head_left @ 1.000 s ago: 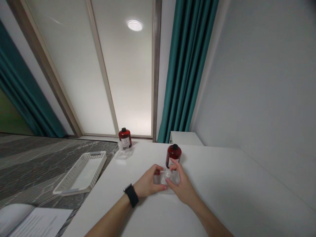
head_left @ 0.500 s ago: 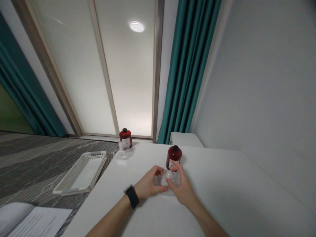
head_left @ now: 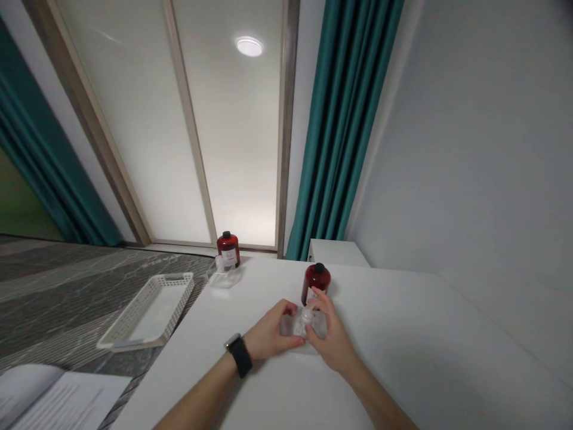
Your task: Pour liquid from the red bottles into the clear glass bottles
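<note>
On the white table, my left hand [head_left: 276,330] is closed around the left side of a low, clear bottle [head_left: 289,326]. Its thumb lies along the near side. A rounded clear stopper [head_left: 307,316] tops the bottle, and my right hand [head_left: 330,333] curls its thumb and fingers about it. Just behind the fingers stands a dark red bottle [head_left: 316,277] with a black cap and a white label, partly covered by my right hand. Farther left, a second clear bottle [head_left: 222,275] sits in front of another red bottle [head_left: 228,248].
Left of the table [head_left: 403,358], a white perforated basket [head_left: 111,340] rests on a grey patterned surface. An open book [head_left: 80,400] lies at the lower left. A white cabinet [head_left: 338,252] stands behind the table's far edge, near a green curtain [head_left: 344,131].
The fingers of my right hand have shifted slightly around the stopper, its thumb a little lower. My left hand keeps its hold, and the bottles stay where they were.
</note>
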A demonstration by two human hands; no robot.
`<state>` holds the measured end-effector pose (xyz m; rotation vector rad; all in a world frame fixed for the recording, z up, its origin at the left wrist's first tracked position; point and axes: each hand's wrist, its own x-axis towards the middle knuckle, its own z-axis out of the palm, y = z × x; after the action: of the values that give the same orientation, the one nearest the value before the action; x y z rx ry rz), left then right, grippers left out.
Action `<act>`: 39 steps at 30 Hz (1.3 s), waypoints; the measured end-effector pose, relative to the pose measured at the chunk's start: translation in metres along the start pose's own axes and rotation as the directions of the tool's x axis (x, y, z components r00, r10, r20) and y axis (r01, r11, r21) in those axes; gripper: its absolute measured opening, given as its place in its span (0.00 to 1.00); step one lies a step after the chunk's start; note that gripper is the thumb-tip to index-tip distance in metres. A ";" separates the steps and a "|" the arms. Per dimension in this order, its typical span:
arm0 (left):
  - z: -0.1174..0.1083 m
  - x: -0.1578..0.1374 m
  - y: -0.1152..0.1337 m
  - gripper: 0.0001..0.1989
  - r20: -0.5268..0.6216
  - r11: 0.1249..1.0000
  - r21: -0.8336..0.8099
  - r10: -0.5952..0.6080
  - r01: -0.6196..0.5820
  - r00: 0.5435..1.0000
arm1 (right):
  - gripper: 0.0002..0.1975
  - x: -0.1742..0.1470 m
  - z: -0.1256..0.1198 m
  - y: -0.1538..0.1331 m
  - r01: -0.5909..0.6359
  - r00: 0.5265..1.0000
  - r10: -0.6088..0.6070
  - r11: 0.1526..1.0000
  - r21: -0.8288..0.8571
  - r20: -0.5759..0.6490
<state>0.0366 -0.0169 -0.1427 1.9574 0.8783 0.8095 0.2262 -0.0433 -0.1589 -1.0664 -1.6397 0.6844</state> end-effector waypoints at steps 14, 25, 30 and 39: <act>-0.001 -0.001 -0.001 0.25 0.000 1.000 -0.004 -0.003 0.003 1.000 | 0.34 0.002 -0.025 -0.003 0.004 1.000 -0.005 0.995 -0.098 -0.016; 0.001 0.000 0.001 0.23 0.008 1.000 -0.005 0.020 -0.020 1.000 | 0.33 -0.007 -0.006 -0.011 0.048 0.992 -0.057 0.996 0.080 0.110; 0.001 0.000 0.004 0.21 0.019 1.000 -0.006 0.021 -0.021 1.000 | 0.34 -0.003 0.005 -0.008 -0.034 0.999 0.034 0.999 -0.006 -0.014; 0.000 0.000 0.001 0.24 0.008 1.000 -0.007 0.011 -0.011 1.000 | 0.35 0.003 -0.014 -0.006 -0.022 0.996 0.016 0.998 -0.061 -0.090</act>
<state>0.0371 -0.0176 -0.1417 1.9597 0.8595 0.8090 0.2372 -0.0441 -0.1480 -1.1428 -1.5845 0.5931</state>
